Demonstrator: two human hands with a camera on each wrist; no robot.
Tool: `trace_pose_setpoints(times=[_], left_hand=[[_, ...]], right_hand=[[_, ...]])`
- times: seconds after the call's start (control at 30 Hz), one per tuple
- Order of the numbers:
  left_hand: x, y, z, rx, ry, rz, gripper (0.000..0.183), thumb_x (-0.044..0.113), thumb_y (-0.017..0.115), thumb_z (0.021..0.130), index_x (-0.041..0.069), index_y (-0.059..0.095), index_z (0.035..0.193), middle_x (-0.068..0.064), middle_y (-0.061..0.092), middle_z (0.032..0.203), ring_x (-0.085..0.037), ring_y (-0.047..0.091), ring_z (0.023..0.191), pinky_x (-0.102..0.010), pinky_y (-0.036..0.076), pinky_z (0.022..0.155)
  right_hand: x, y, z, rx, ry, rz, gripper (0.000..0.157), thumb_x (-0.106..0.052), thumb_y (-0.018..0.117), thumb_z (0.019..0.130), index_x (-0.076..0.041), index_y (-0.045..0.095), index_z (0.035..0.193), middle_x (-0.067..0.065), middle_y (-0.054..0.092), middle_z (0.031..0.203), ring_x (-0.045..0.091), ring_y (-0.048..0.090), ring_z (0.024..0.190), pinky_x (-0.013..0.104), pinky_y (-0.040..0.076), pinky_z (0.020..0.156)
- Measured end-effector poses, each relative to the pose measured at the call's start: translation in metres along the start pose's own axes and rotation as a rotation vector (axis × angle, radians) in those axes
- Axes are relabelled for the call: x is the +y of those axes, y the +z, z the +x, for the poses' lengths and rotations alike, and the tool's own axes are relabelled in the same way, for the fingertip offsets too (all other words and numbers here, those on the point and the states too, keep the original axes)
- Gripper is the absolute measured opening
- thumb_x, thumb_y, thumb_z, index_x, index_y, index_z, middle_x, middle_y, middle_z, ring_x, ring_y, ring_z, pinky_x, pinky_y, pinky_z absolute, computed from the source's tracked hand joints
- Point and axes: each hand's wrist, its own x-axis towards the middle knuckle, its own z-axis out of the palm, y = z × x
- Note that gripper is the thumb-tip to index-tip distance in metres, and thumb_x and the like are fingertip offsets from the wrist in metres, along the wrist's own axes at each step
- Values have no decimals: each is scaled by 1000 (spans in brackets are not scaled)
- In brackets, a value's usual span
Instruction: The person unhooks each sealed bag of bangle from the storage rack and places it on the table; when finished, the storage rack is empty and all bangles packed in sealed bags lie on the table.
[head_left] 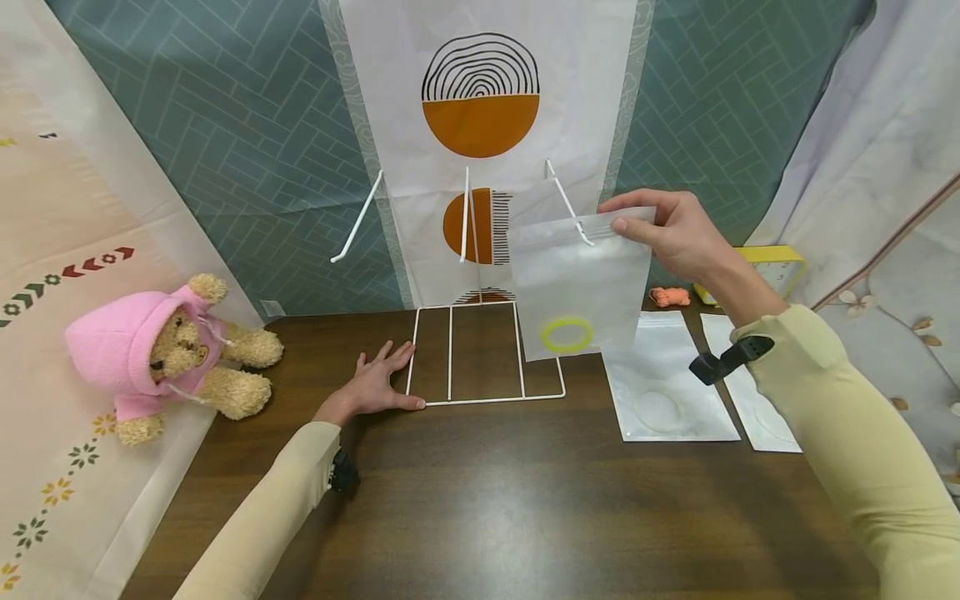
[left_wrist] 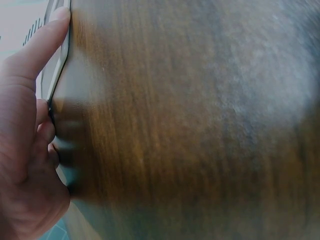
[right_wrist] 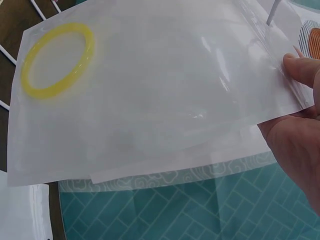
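My right hand [head_left: 678, 229] pinches the top right corner of a translucent zip bag [head_left: 577, 287] between thumb and fingers. A yellow ring [head_left: 567, 334] lies inside, low in the bag. The rightmost white hook [head_left: 566, 200] of a wire display rack overlaps the bag's top strip, its tip showing in front. In the right wrist view the bag [right_wrist: 150, 100] fills most of the picture, with the thumb [right_wrist: 302, 70] on its edge. My left hand [head_left: 375, 383] rests spread at the front left corner of the rack's wire base [head_left: 495, 401], thumb along the front bar [left_wrist: 65, 40].
Two more hooks [head_left: 360, 217] project from the rack toward me. Flat bags [head_left: 675, 400] lie on the brown table [head_left: 480, 500] at right, near a small orange item [head_left: 670, 297] and a yellow clock [head_left: 776, 267]. A teddy bear [head_left: 180, 350] in a pink hoodie sits at left.
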Motion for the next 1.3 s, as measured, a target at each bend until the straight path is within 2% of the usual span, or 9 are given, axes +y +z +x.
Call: trace_pose_setpoints(times=[0.5,0.73,0.87,1.03,1.13,1.23,1.3], left_hand=[[-2,1,0,-2,0,-2,113,54,84,74,4,26,158,-17,23,162,-43,6,149,-74,-3,106],[-2,2,1,-6,-4,1,113,56,83,75,5,27,158,-16,23,163,-42,5,149,-73,-4,107],[0,0,1,-9,-4,2,113,55,83,75,4,27,158,-17,23,163,-43,6,149,-74,-3,106],[4,-3,-1,-11,-3,-18,112,53,84,75,3,27,158,-18,23,162,-44,5,149,-74,-3,106],[4,-3,-1,-13,-6,-19,112,54,83,75,3,27,158,-18,24,162,-44,5,149,-74,-4,106],[4,-3,0,-16,-10,-16,112,54,83,75,3,27,158,-18,24,162,-44,4,149,-74,-4,106],[4,-3,0,-17,-12,-10,112,54,83,75,3,27,158,-17,24,162,-44,5,149,-74,-3,106]], right_hand=[[-6,-1,-16,3,0,-92,25,-19,69,97,-12,73,120,0,72,101,18,65,81,24,53,68],[-9,-1,-20,-18,-14,-25,21,-13,68,97,-12,74,117,5,73,93,18,56,62,24,45,54],[-12,-1,-24,-20,-17,-2,21,-12,69,96,-12,75,116,6,73,89,17,56,61,24,47,55],[-16,-3,-28,-32,-13,53,21,-8,69,96,-11,75,115,6,74,93,17,63,67,24,52,59],[-17,-3,-29,-38,-18,79,21,-6,68,96,-10,75,115,7,74,94,17,61,64,24,50,55],[-19,-3,-31,-45,-11,100,20,-6,68,96,-11,76,114,8,72,86,16,54,55,23,43,48],[-21,-3,-33,-50,-6,124,20,-6,68,96,-10,76,114,8,72,86,16,55,56,23,43,48]])
